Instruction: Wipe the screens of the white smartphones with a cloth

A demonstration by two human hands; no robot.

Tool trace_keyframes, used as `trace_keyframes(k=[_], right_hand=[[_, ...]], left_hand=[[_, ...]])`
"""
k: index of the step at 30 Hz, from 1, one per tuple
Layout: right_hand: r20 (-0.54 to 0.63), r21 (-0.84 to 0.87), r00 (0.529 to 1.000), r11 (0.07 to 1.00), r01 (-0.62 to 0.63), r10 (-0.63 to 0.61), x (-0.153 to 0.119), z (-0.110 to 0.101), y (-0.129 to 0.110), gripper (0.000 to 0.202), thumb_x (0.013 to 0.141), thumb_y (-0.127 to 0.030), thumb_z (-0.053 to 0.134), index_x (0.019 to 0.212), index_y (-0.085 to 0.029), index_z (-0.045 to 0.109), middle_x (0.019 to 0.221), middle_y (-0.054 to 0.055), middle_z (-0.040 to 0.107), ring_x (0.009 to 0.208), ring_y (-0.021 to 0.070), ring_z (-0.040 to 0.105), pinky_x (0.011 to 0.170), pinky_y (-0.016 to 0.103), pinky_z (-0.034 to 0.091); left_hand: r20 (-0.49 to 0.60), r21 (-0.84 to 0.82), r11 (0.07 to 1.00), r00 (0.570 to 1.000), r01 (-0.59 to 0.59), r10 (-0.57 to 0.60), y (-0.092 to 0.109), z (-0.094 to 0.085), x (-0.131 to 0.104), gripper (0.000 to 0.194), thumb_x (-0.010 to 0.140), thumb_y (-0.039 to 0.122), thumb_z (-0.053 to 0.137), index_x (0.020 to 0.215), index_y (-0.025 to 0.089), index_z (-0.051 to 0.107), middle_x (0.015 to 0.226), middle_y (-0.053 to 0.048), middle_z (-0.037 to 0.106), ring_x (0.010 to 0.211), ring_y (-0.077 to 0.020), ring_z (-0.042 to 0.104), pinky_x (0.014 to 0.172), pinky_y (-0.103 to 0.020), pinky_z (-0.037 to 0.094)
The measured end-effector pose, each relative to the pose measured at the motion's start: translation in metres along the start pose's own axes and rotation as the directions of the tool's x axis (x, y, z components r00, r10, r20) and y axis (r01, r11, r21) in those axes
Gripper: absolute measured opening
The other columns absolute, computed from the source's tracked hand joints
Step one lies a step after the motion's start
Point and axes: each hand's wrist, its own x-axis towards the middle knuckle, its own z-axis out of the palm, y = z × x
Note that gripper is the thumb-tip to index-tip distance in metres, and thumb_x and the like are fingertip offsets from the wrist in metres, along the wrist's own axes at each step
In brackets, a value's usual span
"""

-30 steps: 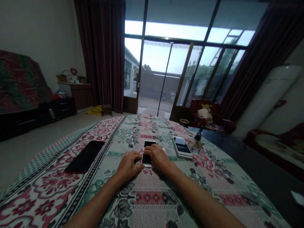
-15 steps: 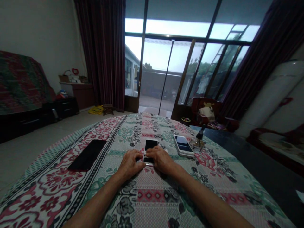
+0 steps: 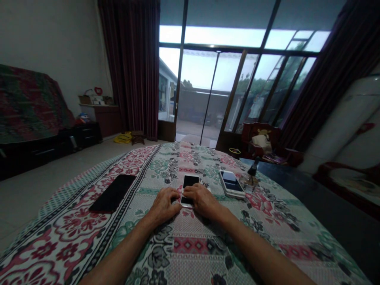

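Note:
A white smartphone (image 3: 190, 180) with a dark screen lies flat on the tablecloth in front of me. My left hand (image 3: 165, 202) is at its left edge, fingers bent and thumb against the lower corner. Across the middle of the screen lies my right hand (image 3: 202, 198), its fingers bent and pressed together. Slight white bits show beside the right fingers; what they are I cannot make out. To the right rests a stack of white phones (image 3: 232, 184), and to the left a larger black phone (image 3: 113, 193) lies face up.
A patterned floral tablecloth (image 3: 190, 265) covers the table. Right of the stacked phones stands a clear glass-like object (image 3: 248, 181) with a dark upright piece (image 3: 253, 167) by it. Beyond the table are a wooden chair (image 3: 261, 138), dark curtains and a glass door.
The whole view has shifted slightly, so things appear a little further right. Both hands stay at the white smartphone, with hardly any visible change in their pose.

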Motion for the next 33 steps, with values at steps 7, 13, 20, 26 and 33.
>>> trace_keyframes(k=[7,13,20,26,33], right_hand=[[-0.011,0.013,0.999,0.999,0.05,-0.05,-0.017,-0.005,-0.018,0.017,0.087,-0.008,0.054,0.094,-0.018,0.066,0.102,0.004,0.066,0.084,0.0165,0.051,0.079,0.029,0.035],[-0.017,0.004,1.0,1.0,-0.005,0.005,-0.039,-0.009,-0.002,0.024,0.087,-0.003,0.049,0.096,-0.017,0.066,0.104,0.005,0.066,0.089,0.0168,0.052,0.083,0.029,0.035],[0.001,-0.02,0.999,0.999,0.032,-0.032,-0.021,-0.006,-0.011,0.021,0.086,-0.005,0.052,0.094,-0.017,0.066,0.102,0.005,0.067,0.085,0.0166,0.051,0.083,0.029,0.035],[-0.013,0.011,0.998,0.998,0.059,-0.059,-0.017,-0.004,-0.01,0.018,0.086,-0.007,0.054,0.096,-0.018,0.065,0.108,0.005,0.066,0.088,0.0164,0.052,0.084,0.029,0.036],[0.006,0.027,1.0,1.0,0.005,-0.005,-0.052,-0.017,-0.006,0.031,0.083,-0.001,0.048,0.101,-0.018,0.066,0.11,0.005,0.066,0.092,0.0178,0.052,0.085,0.03,0.037]], left_hand=[[0.033,0.037,0.999,0.999,-0.013,0.012,-0.001,-0.001,-0.001,0.028,0.072,0.022,0.063,0.099,0.018,0.072,0.103,-0.007,0.069,0.101,-0.0245,0.06,0.095,-0.036,0.043],[0.067,0.072,0.997,0.998,-0.013,0.009,0.003,-0.003,-0.001,0.036,0.074,0.02,0.059,0.107,0.018,0.072,0.108,-0.008,0.068,0.103,-0.0246,0.058,0.095,-0.037,0.042],[0.066,0.069,0.998,0.998,0.01,-0.015,0.0,-0.001,0.001,0.036,0.072,0.019,0.06,0.106,0.02,0.073,0.109,-0.007,0.068,0.104,-0.0246,0.058,0.094,-0.036,0.043],[0.097,0.06,0.998,0.995,0.019,-0.025,-0.001,-0.001,0.002,0.033,0.073,0.023,0.06,0.103,0.022,0.074,0.11,-0.006,0.067,0.105,-0.0244,0.057,0.095,-0.035,0.041],[0.111,0.095,0.995,0.993,0.025,-0.036,0.005,-0.003,0.002,0.041,0.073,0.02,0.057,0.113,0.023,0.07,0.108,-0.005,0.067,0.101,-0.0234,0.057,0.093,-0.035,0.042]])
